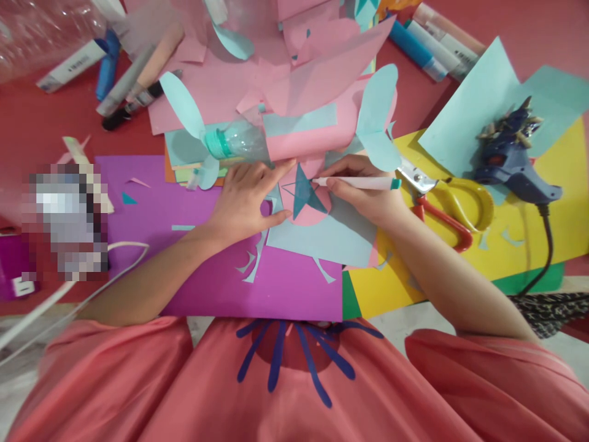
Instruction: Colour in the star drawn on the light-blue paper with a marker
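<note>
Garment in head view: coral cloth (pixel 221 380) fills the near edge.
Star (pixel 301 195): on a pink paper piece (pixel 310 217), below the pink-wrapped bottle (pixel 313 138).
Left hand (pixel 243 196): thumb and forefinger spread apart, beside the star.
Right hand (pixel 375 201): fingers clamped on a white marker (pixel 359 183), its tip at the star's right side.
Done: most of the star is dark teal; the bottle bears pale-blue blades (pixel 181 104) by its cap.
Unfilled: the star's left point, only outlined, seems what remains.

Soft light, glints on clear plastic (pixel 46 40), pixelated patch (pixel 69 221) left
</note>
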`<action>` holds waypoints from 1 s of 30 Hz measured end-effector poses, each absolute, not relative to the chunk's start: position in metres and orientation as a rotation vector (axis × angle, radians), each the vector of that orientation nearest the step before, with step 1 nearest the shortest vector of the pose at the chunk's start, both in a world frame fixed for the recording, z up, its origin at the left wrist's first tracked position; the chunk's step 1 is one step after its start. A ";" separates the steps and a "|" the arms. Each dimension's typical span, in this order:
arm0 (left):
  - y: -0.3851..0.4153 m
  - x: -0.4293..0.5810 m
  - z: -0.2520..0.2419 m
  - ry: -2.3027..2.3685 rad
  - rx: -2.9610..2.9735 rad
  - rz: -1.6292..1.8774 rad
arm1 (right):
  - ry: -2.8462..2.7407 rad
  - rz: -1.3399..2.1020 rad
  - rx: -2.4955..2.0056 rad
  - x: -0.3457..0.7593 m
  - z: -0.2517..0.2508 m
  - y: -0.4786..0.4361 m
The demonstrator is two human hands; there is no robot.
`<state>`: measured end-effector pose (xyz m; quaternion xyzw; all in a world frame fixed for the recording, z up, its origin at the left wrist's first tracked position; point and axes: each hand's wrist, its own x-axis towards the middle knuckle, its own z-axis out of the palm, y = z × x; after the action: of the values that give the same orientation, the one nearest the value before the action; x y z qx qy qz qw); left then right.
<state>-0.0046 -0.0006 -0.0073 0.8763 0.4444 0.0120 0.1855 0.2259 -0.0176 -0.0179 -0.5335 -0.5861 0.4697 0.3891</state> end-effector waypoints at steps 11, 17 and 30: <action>0.000 -0.003 -0.006 1.261 2.463 0.022 | -1.558 1.192 -1.372 0.229 -0.019 -0.016; 0.000 -0.004 -0.008 1.255 2.455 0.033 | -1.483 1.189 -1.386 0.230 -0.015 -0.016; 0.000 -0.004 -0.007 1.254 2.464 0.015 | -1.503 1.130 -1.376 0.232 -0.020 -0.017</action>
<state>-0.0040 0.0002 -0.0069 0.8754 0.4455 0.0054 0.1875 0.2320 -0.0172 -0.0202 -0.5426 -0.5927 0.4456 0.3946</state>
